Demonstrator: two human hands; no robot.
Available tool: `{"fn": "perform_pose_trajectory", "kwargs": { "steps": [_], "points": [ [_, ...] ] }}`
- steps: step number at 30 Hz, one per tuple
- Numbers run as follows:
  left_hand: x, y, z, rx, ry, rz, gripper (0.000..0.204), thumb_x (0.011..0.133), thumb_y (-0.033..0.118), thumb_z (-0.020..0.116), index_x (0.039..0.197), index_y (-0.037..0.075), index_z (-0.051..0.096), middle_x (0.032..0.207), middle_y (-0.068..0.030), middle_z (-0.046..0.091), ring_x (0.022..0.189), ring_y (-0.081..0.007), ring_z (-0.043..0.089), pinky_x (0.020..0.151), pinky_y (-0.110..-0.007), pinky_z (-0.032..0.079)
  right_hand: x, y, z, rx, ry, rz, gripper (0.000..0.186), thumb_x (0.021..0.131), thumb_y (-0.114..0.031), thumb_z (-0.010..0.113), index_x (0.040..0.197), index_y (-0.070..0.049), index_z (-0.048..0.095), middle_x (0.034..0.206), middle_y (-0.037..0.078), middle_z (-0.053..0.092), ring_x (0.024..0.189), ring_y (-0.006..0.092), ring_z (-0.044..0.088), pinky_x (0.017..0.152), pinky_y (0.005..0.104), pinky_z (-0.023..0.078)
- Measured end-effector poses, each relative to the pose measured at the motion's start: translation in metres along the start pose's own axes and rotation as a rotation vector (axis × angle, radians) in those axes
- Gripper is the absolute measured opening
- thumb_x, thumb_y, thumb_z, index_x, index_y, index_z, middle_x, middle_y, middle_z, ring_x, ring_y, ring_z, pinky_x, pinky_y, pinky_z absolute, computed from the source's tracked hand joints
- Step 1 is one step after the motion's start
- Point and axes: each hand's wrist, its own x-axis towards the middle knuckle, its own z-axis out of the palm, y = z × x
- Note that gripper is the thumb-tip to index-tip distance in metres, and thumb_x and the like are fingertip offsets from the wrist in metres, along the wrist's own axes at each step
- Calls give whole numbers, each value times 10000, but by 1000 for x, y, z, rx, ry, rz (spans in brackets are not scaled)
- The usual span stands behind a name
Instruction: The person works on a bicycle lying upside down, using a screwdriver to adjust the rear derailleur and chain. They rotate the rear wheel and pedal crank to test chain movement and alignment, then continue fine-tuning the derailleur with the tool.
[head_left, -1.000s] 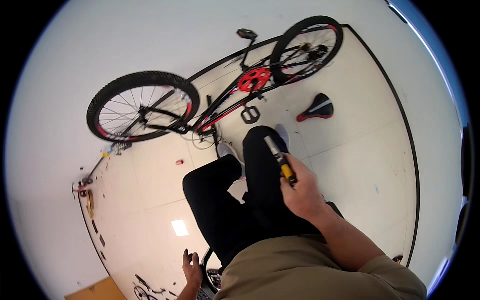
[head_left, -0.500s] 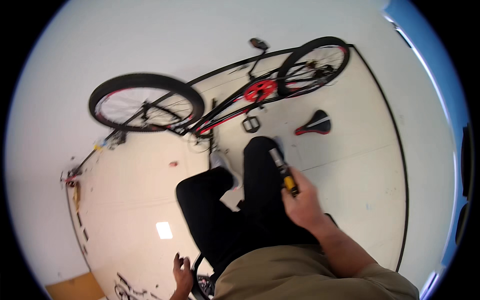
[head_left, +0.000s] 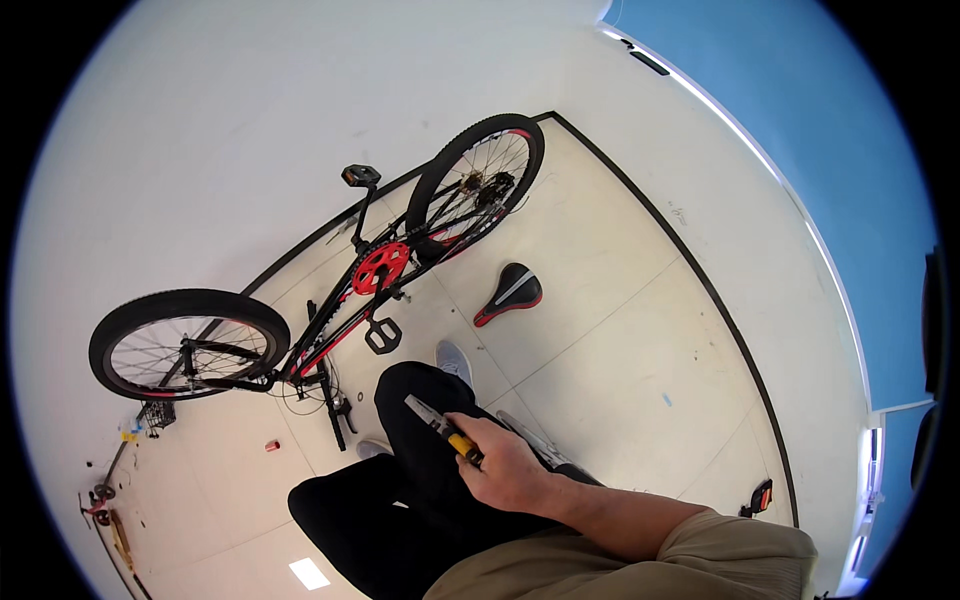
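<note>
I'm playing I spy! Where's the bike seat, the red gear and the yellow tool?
Bike seat (head_left: 514, 289): head view, middle of its top.
Red gear (head_left: 367, 272): head view, on its red face.
Yellow tool (head_left: 459, 441): head view, on its handle.

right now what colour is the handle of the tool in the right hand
The tool's handle is yellow and black, best seen in the head view.

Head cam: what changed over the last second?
The view has swung right and up, so the bicycle and saddle sit farther left and lower in the picture. The left hand has left the view. Unchanged: the right hand still holds the yellow-and-black tool; bicycle and saddle stay put.
</note>
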Motion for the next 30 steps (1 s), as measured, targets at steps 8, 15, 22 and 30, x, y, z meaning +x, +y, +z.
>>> {"fn": "perform_pose_trajectory", "kwargs": {
  "steps": [8, 15, 22, 30],
  "points": [
    [-2, 3, 3, 9, 5, 0, 688, 1043, 402, 542, 1540, -31, 342, 1469, -301, 487, 1299, -409, 509, 1080, -462, 416, 0, -1, -4, 14, -19, 40, 531, 844, -70, 671, 1353, -31, 526, 1057, 191, 635, 958, 402, 646, 813, 464, 537],
    [-7, 15, 5, -13, -3, -74, 696, 1034, 419, 548, 1542, -13, 351, 1512, -297, 445, 1368, -406, 465, 1123, -454, 392, 2, -5, -7, 20, -46, 83, 514, 856, -71, 670, 1350, -30, 533, 1043, 211, 629, 953, 421, 633, 801, 461, 527],
    [-3, 17, 3, 33, -12, -7, 722, 1039, 463, 521, 1547, -16, 338, 1527, -290, 426, 1374, -405, 455, 1120, -450, 396, 2, -3, -3, 48, -37, 87, 525, 821, 0, 670, 1333, 0, 554, 1131, 254, 634, 1028, 438, 631, 868, 447, 523],
    [-4, 6, 5, -40, 21, -44, 691, 1041, 433, 536, 1543, -5, 351, 1477, -275, 493, 1295, -365, 532, 1056, -412, 448, 2, 0, -1, 77, -76, 108, 518, 833, -7, 673, 1334, 11, 547, 1159, 245, 639, 1058, 422, 637, 903, 436, 521]
  ]
}}
